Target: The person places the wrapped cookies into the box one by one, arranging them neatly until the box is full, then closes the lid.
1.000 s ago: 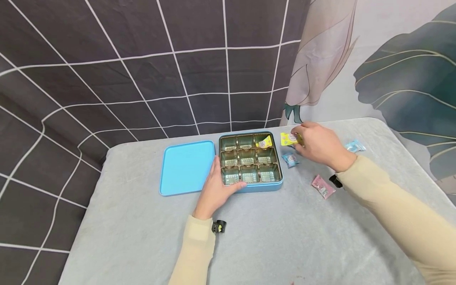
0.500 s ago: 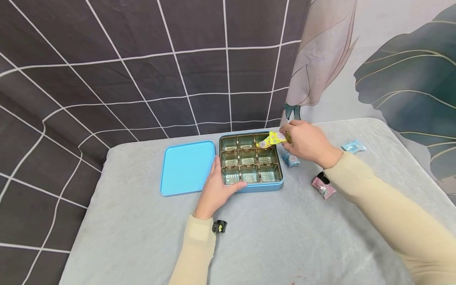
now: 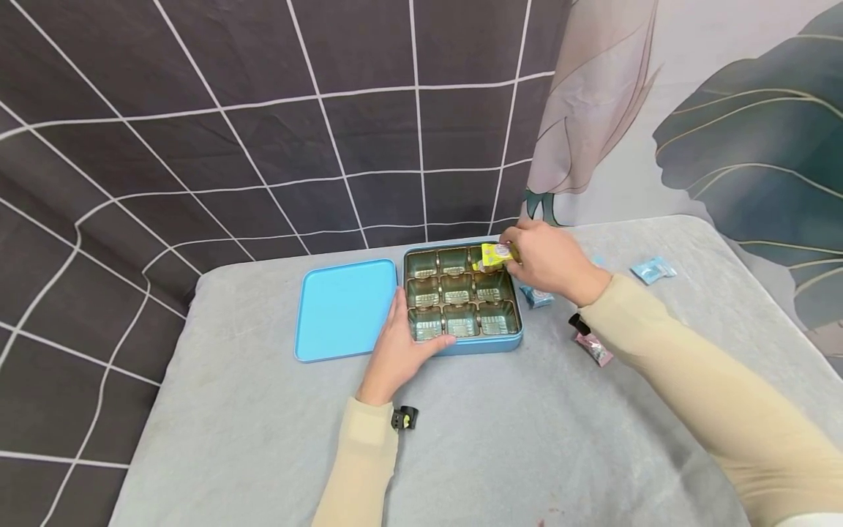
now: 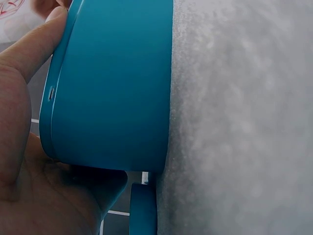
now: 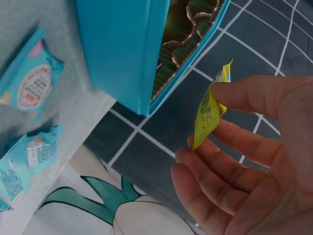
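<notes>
A blue tin (image 3: 484, 345) with a gold tray of several compartments stands open on the table. My left hand (image 3: 395, 359) rests around its front left corner, fingers straight along the left side, thumb on the front rim; the left wrist view shows the thumb (image 4: 41, 44) against the rim. My right hand (image 3: 549, 260) pinches a small yellow candy packet (image 3: 496, 254) between thumb and fingers above the back right compartment. In the right wrist view, this candy packet (image 5: 209, 115) is apart from the tin. Another yellow packet (image 3: 478, 267) lies in that compartment, mostly hidden.
The blue lid (image 3: 345, 311) lies flat left of the tin. Right of it lie a blue packet (image 3: 536, 297), a pink packet (image 3: 594, 348) partly under the right wrist, and a farther blue packet (image 3: 653, 270). A dark gridded curtain (image 3: 263, 146) hangs behind the table.
My right hand has carried the yellow candy packet leftward from beside the tin to over its back right compartment. The left hand has stayed at the tin's corner.
</notes>
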Demonstrator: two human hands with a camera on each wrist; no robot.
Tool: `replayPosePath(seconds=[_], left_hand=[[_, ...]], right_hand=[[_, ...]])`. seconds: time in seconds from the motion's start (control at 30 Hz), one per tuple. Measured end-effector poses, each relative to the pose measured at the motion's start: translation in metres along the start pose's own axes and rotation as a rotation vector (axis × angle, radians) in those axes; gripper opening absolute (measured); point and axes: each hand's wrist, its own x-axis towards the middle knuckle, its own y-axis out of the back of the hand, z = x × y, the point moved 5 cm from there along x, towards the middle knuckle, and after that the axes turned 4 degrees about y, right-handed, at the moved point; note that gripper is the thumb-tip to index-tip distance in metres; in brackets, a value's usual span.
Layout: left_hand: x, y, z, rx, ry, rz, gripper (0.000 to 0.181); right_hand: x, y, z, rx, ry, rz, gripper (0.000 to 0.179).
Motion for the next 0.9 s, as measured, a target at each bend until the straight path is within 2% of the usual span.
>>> replayPosePath(seconds=[0.43,0.9], left_hand=[[-0.001,0.001,0.001,-0.008,-0.004,-0.005,0.124],[-0.001,0.002,0.000,-0.017,-0.004,-0.011,0.124]], right_hand=[[0.013,-0.007,-0.010,-0.027,0.020,0.004,0.033],[0.032,-0.015,-0.026,-0.019,0.012,-0.062,0.030]])
